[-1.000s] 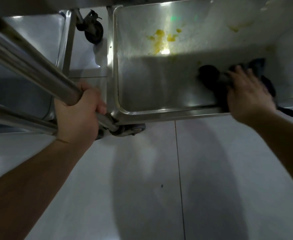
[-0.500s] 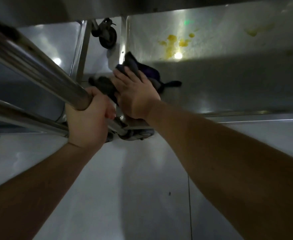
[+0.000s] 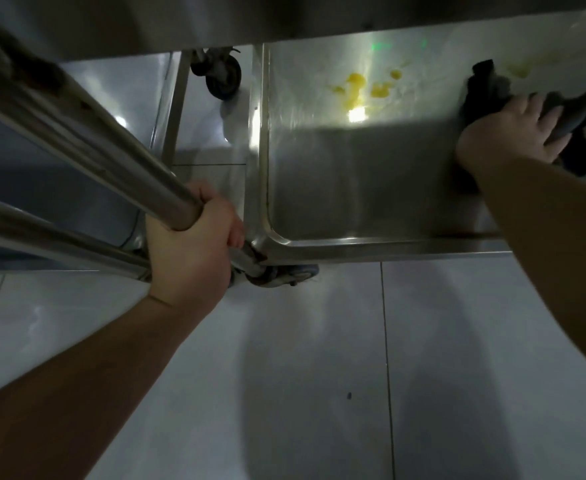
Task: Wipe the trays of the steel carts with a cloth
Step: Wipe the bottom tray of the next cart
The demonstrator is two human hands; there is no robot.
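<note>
The bottom steel tray point(image 3: 319, 188) of the cart fills the upper middle and right, half in shadow, with yellow stains point(image 3: 364, 88) near its far side. My right hand point(image 3: 506, 133) presses flat on a dark cloth point(image 3: 485, 84) at the tray's right end; the cloth spreads out under and past my fingers. My left hand point(image 3: 191, 251) is wrapped around the cart's steel upright post point(image 3: 77, 133) just above the near left corner of the tray.
A second steel cart point(image 3: 77, 188) stands on the left, close to the first. Caster wheels show at the near corner point(image 3: 284, 275) and at the back point(image 3: 222, 77). An upper shelf point(image 3: 284, 19) overhangs the top. White tiled floor point(image 3: 319, 375) lies below.
My right hand has swept the cloth from the tray's near left corner across to its right end. My left hand has kept its grip on the post.
</note>
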